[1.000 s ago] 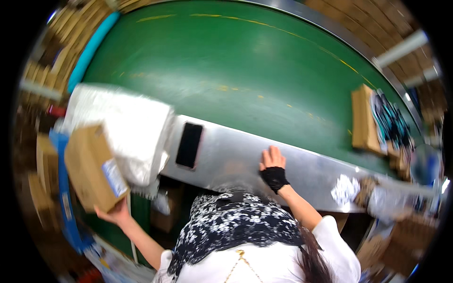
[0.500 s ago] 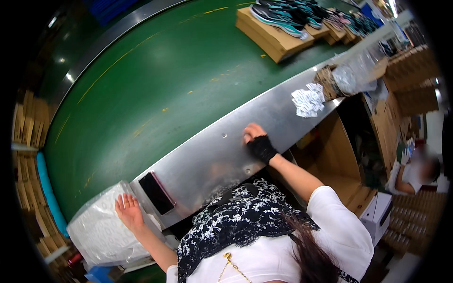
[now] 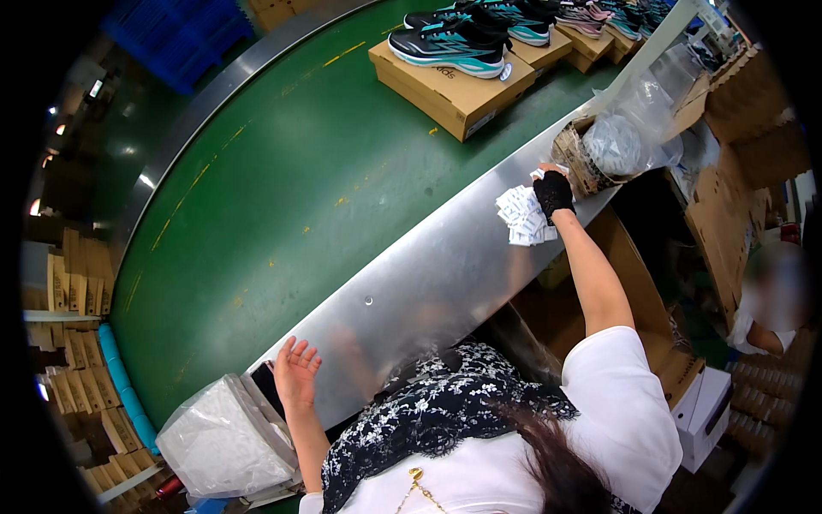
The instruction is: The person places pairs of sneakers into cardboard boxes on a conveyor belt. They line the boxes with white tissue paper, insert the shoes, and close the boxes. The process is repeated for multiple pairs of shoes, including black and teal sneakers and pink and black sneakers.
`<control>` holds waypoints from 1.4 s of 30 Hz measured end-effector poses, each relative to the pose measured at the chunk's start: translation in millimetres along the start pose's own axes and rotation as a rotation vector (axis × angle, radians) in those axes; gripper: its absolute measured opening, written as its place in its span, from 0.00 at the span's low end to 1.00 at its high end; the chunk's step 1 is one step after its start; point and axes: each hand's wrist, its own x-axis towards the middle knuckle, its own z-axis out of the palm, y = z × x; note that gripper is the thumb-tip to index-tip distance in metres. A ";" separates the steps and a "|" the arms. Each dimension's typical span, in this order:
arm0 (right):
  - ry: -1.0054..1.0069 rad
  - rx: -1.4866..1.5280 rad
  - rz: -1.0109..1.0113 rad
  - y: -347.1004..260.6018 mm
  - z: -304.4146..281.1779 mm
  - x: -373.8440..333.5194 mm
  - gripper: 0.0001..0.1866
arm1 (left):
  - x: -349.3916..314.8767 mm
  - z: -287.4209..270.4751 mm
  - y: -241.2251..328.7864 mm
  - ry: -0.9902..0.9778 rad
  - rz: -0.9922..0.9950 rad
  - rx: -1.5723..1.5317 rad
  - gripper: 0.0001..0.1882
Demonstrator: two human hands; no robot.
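Observation:
My right hand (image 3: 555, 190), in a black fingerless glove, is at the right edge of a pile of small white packets (image 3: 521, 218) on the metal ledge. Its fingers are curled down, with white packets showing around the fingertips. Raised near the ledge's left end, my left hand (image 3: 296, 373) is open and bare, its fingers apart and nothing in them. Behind it lies a dark phone (image 3: 266, 387), mostly covered by the hand and wrist. Just left of that sits a stack wrapped in clear plastic (image 3: 224, 435).
Beyond the metal ledge (image 3: 411, 276) runs a wide green belt (image 3: 282, 231). Black and teal running shoes (image 3: 449, 47) stand on a cardboard shoebox (image 3: 454, 90). A torn carton with plastic bags (image 3: 591, 154) is past the packets. Another person (image 3: 766, 317) is at the far right.
My right hand has reached away along the ledge to the packets. My left hand has moved right from beside the plastic-wrapped stack to in front of the phone. The shoeboxes appear farther left.

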 end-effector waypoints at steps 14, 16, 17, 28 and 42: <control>-0.002 0.672 -0.628 -107.8 -51.3 -56.1 0.09 | -37.6 192.8 -31.0 -0.278 -0.148 0.150 0.22; -0.081 0.740 -0.897 -150.9 -53.3 -97.2 0.14 | -40.2 233.9 -32.3 -0.351 -0.379 -0.089 0.21; -0.071 0.866 -1.015 -166.2 -53.5 -109.1 0.16 | -29.9 231.8 -37.2 -0.341 -0.365 -0.098 0.21; -0.608 1.545 0.669 -115.2 41.2 97.5 0.22 | -73.1 236.3 44.2 -0.567 0.130 -0.027 0.12; -0.257 1.314 -0.974 -277.1 -214.3 -77.6 0.33 | -164.3 203.6 151.2 -1.135 1.183 0.371 0.06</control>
